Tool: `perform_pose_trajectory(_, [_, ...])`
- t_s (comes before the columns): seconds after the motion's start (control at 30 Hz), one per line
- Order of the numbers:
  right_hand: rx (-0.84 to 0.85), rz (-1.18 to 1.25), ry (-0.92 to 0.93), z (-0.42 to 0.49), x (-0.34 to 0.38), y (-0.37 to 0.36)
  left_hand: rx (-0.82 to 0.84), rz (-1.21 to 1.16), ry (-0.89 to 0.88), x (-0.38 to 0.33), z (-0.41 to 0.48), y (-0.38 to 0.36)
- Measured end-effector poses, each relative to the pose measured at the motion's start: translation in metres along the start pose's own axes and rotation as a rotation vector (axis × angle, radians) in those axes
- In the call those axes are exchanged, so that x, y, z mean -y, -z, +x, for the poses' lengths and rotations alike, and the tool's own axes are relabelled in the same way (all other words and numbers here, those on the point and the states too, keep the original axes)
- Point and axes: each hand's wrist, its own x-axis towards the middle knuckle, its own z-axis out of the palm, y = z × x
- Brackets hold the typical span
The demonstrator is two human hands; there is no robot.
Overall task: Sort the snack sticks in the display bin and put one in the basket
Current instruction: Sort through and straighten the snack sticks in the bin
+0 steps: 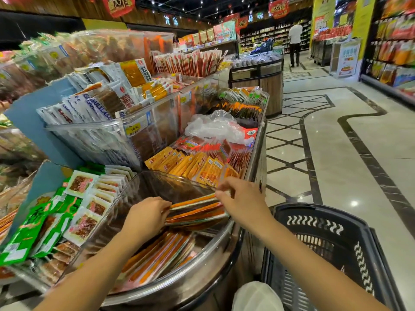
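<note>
Holding a bundle of snack sticks [195, 211] over the display bin [202, 272], just inside its near curved rim; gripping the bundle's left end with the left hand [146, 217], with fingers curled round the stack; pinching the right end with the right hand [241, 199], with thumb and fingertips closed on the upper edges, though how many sticks are caught there cannot be told. Spanning from hand to hand along the long axis, running left to right and rising a little toward the right; lying above the loose sticks [161, 257] in the bottom of the bin, and crossing them at an angle. Standing to the right and lower, outside the bin's rim: the basket [336, 223], black and open at the top, near the right hand and well apart from the left. Judging from that layout: sliding one stick out endwise toward the right is looking like the short path, with the right hand carrying it and the left clamping the rest.
</note>
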Motion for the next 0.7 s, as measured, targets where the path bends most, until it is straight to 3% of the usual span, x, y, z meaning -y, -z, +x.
perform_pose_trajectory(0.27, [-0.012, -0.395, 0.152, -0.001, -0.005, -0.004, 0.072, -0.009, 0.079, -0.012, 0.017, -0.022])
perform_pose_trajectory(0.7, [-0.017, -0.594, 0.161, 0.001, -0.004, -0.007, 0.207, -0.217, 0.085, -0.009, 0.021, -0.03])
